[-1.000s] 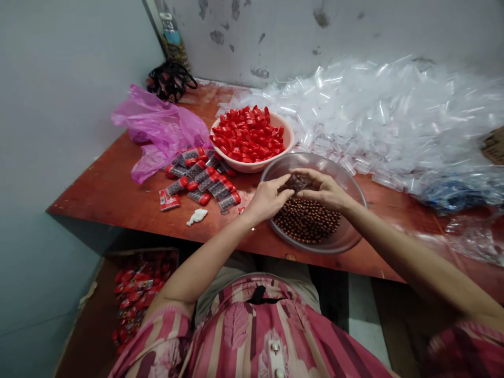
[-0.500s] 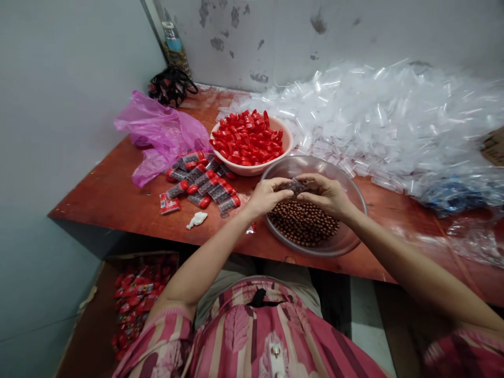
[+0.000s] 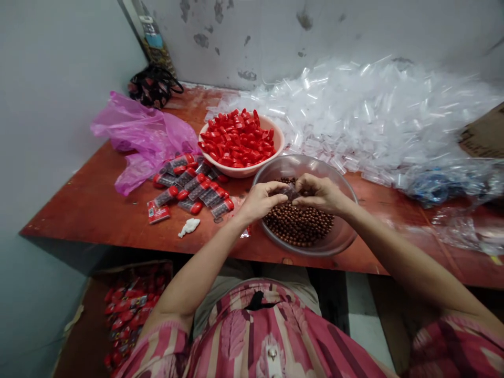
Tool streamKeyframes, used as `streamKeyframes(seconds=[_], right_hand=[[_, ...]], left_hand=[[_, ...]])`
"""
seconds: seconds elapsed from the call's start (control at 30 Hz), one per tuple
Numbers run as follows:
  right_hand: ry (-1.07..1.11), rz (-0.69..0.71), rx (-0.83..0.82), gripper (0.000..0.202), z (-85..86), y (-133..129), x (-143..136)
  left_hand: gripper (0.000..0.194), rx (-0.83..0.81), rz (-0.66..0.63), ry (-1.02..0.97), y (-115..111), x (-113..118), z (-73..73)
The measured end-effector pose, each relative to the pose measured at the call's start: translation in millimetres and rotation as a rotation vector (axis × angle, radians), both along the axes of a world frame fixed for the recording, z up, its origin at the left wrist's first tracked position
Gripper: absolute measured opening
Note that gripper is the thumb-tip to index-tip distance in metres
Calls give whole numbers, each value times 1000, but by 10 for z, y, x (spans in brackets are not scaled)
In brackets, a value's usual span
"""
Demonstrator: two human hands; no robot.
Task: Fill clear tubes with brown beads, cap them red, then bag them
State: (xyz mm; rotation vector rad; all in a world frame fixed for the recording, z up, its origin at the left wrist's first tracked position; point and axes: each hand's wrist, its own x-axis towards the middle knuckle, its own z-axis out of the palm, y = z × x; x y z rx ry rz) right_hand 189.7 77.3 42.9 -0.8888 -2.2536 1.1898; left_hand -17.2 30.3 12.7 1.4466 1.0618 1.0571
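Red-brown tabletop [image 3: 86, 210] holds a grey basin [image 3: 341, 233] of brown beads [image 3: 303, 226], over which left hand [image 3: 260, 201] and right hand [image 3: 323, 195] pinch a clear tube [image 3: 290, 192], seemingly uncapped. Filled red-capped tubes [image 3: 194, 182] lie at the basin's nine o'clock; loose caps [image 3: 241, 140] at eleven and clear sleeves [image 3: 354, 121] at one remain.

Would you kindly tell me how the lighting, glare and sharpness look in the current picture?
Head view: bright glints and haze over the clear plastic heap; head view: dark shadow beneath the table at its near left side; head view: the small dark piece between the left hand and right hand lacks crisp detail.
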Motion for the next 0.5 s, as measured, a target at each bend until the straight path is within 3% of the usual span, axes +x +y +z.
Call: streamKeyframes(seconds=[0.1, 0.33, 0.43, 0.5], right_hand=[[11, -17, -21, 25, -29, -37, -12], [-173, 81, 224, 24, 68, -14, 102], [-275, 92, 175, 24, 107, 140, 254], [-295, 10, 163, 24, 118, 328, 292]], left_hand=[[32, 26, 2, 56, -13, -6, 11], [27, 105, 4, 170, -59, 28, 49], [27, 85, 28, 114, -79, 47, 50], [31, 74, 52, 66, -84, 44, 41]])
